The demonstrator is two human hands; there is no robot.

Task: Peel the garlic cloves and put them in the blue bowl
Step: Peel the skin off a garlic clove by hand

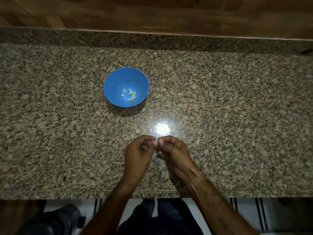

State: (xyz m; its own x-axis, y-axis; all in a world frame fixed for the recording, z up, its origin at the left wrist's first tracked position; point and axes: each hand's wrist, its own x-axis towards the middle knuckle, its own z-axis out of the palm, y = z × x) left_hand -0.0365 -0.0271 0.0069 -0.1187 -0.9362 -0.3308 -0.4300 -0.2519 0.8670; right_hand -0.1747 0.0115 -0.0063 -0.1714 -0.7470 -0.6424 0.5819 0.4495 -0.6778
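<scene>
The clove [155,142] looks small, light and firm, and its thin skin is probably slippery, so it is best pinched at the ends. The left hand [138,150] and right hand [171,148] meet over the counter [237,116], fingers curled, and their tips pinch the clove between them. Peeled cloves [129,95] lie in the bowl [115,82].

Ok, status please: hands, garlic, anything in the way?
Left hand and right hand pinch a small clove between them, mostly hidden. Blue bowl holds several peeled cloves. One garlic piece lies on counter; nothing blocks bowl.
</scene>
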